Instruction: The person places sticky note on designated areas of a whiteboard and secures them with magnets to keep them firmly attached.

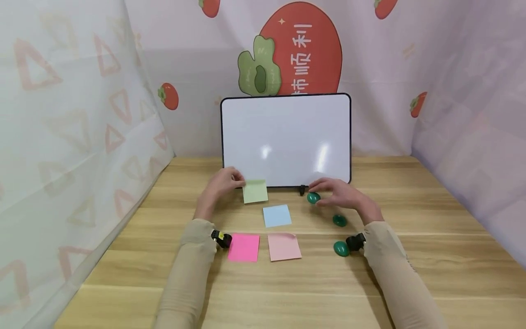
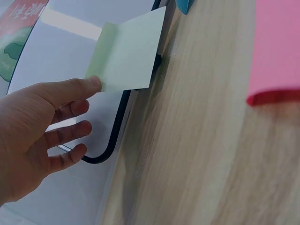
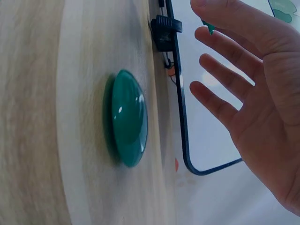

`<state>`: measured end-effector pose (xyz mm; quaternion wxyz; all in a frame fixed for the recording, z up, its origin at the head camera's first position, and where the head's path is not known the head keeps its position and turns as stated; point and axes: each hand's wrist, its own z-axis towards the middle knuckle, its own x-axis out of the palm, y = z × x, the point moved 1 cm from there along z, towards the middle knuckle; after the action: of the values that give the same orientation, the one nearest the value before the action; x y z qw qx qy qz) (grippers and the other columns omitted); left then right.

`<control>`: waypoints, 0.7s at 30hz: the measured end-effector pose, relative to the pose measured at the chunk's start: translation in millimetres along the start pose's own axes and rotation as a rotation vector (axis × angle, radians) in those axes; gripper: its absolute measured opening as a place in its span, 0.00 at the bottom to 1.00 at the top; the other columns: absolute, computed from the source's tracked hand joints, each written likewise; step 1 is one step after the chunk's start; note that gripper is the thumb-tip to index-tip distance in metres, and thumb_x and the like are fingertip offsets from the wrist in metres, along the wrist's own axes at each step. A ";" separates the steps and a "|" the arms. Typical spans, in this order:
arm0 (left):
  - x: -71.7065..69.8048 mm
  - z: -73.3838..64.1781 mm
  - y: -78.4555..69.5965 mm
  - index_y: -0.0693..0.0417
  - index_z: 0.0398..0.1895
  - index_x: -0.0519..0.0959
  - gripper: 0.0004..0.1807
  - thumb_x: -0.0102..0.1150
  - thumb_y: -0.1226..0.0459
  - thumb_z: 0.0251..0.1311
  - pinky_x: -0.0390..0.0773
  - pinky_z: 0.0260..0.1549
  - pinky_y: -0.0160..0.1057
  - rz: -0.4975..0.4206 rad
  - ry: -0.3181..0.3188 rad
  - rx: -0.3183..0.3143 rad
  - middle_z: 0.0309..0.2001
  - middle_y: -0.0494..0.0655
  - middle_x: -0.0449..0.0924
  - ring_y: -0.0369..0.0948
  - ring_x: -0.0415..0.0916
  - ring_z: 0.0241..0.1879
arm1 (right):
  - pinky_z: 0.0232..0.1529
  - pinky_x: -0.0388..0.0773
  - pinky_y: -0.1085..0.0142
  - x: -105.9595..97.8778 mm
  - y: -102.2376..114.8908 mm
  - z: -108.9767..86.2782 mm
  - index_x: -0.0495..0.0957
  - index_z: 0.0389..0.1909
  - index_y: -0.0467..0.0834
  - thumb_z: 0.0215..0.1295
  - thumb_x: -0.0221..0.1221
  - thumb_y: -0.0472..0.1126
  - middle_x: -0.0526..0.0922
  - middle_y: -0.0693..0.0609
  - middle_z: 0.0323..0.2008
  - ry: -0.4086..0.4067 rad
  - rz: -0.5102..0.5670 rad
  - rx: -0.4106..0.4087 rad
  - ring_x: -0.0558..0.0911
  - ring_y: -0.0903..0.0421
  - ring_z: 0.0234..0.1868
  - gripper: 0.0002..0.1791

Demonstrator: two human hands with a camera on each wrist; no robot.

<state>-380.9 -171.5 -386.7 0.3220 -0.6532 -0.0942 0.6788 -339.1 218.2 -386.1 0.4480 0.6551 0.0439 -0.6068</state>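
Note:
My left hand pinches a pale green sticky note by its upper left corner, between thumb and index finger. In the left wrist view the note overlaps the lower part of a black-framed whiteboard. On the right, my right hand holds a glossy green domed oval piece between thumb and fingertips, in front of the board's lower edge. In the right wrist view the thumb hides most of that piece, and the other fingers are spread. A second green oval lies on the table below this hand.
On the wooden table lie a blue sticky note, a bright pink one and a light pink one. Another green oval is beside the right wrist camera. A small black clip supports the board's bottom edge.

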 end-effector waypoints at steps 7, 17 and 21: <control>-10.2 2.3 -6.0 0.53 0.36 0.84 0.09 0.63 0.56 0.64 0.76 0.44 0.45 0.034 -0.039 -0.002 0.42 0.48 0.81 0.44 0.76 0.43 | 0.65 0.68 0.41 -7.7 6.8 3.8 0.81 0.57 0.42 0.59 0.69 0.39 0.73 0.43 0.66 -0.038 -0.024 -0.019 0.71 0.40 0.67 0.23; -29.0 18.4 -10.0 0.50 0.37 0.85 0.11 0.63 0.53 0.64 0.75 0.38 0.45 0.216 -0.170 0.047 0.39 0.45 0.81 0.43 0.76 0.40 | 0.66 0.67 0.41 -7.6 6.1 4.1 0.83 0.54 0.43 0.58 0.70 0.39 0.73 0.42 0.67 -0.075 -0.024 -0.055 0.68 0.40 0.69 0.21; -34.3 24.3 -9.9 0.51 0.37 0.85 0.12 0.63 0.53 0.64 0.75 0.34 0.43 0.281 -0.221 0.080 0.38 0.46 0.81 0.43 0.77 0.38 | 0.65 0.67 0.41 -2.9 4.8 4.7 0.83 0.53 0.42 0.57 0.71 0.39 0.74 0.42 0.66 -0.093 -0.010 -0.072 0.68 0.40 0.69 0.21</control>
<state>-402.9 -175.9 -349.8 0.2374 -0.5678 -0.0097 0.7881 -340.6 213.7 -380.5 0.4696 0.6094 0.0481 -0.6370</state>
